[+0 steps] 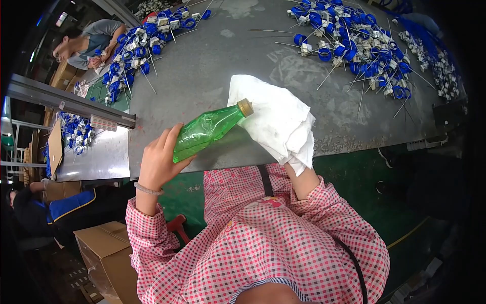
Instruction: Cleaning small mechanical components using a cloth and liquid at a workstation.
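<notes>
I see a wide grey counter (202,55) across my view, its top marked with pale, worn patches and its near edge rough and scuffed. At left, a metal beam (66,99) runs in to the counter's side, and just below it a shiny metal table (109,152) catches the light. White rails (30,124) stand farther left. Below, I make out a green floor (344,172) with a yellow line (407,233) at right, and a big cardboard box (106,253) at lower left. A lamp (62,19) glows at upper left; my view's edges fade into darkness.
</notes>
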Demonstrator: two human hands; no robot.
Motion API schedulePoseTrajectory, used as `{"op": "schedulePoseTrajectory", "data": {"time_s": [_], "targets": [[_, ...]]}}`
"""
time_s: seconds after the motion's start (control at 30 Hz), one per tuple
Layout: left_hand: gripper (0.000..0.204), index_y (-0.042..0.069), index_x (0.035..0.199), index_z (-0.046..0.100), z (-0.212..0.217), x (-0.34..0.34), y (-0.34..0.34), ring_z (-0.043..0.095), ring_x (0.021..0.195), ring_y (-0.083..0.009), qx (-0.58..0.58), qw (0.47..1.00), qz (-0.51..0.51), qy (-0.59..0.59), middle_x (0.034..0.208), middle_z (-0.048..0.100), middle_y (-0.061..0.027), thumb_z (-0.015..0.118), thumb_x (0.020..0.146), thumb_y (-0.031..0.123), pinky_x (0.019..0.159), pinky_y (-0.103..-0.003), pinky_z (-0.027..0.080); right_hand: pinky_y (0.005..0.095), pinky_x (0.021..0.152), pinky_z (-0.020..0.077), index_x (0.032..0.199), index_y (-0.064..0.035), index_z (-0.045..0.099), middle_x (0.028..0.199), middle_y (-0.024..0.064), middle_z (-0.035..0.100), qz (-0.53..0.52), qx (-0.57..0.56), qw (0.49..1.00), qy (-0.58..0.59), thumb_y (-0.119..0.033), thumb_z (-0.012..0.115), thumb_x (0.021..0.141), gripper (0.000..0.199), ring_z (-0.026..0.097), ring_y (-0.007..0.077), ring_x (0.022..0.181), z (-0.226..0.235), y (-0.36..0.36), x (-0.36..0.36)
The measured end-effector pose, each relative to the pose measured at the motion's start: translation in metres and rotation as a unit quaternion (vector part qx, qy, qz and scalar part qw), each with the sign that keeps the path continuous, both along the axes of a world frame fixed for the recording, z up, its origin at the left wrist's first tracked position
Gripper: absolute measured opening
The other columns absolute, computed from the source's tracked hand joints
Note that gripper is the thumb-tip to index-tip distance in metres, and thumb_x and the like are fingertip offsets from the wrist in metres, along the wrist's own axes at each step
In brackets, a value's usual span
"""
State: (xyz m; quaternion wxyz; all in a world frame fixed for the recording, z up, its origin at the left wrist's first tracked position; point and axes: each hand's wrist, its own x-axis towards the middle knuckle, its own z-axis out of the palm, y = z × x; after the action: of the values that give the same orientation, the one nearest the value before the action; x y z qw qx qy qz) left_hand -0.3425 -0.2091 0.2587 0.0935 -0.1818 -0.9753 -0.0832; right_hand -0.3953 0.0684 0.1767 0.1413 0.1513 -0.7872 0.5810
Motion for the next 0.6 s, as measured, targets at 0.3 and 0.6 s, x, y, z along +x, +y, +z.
{"op": "schedulePoseTrajectory", "data": {"time_s": [0.3,0.6], "targets": [[0.066,0.003,0.119,0.045,-0.004,-0.005,0.004,0.059,0.074,-0.0298,-0.036,0.999,-0.014,0.003,0.093,0.056,-0.0120,0.074,0.063,0.024,0.062,-0.036,0.048,0.0308,0.091,0.0422,0.122,-0.0027,0.045,0.118,0.0125,0.052,-0.020,0.049,0.998,0.041,-0.029,0.068,0.075,0.059,0.051,0.0223,0.108,-0.011,0.000,-0.008],[0.066,0.004,0.120,0.045,-0.003,-0.013,0.002,0.059,0.076,-0.0267,-0.064,0.998,0.009,0.024,0.096,0.056,-0.0100,0.073,0.064,0.023,0.064,-0.035,0.047,0.0324,0.091,0.0418,0.122,-0.0053,0.045,0.118,0.0115,0.052,-0.012,0.046,0.998,0.042,-0.027,0.064,0.079,0.052,0.051,0.0232,0.108,-0.020,0.013,-0.017]]}}
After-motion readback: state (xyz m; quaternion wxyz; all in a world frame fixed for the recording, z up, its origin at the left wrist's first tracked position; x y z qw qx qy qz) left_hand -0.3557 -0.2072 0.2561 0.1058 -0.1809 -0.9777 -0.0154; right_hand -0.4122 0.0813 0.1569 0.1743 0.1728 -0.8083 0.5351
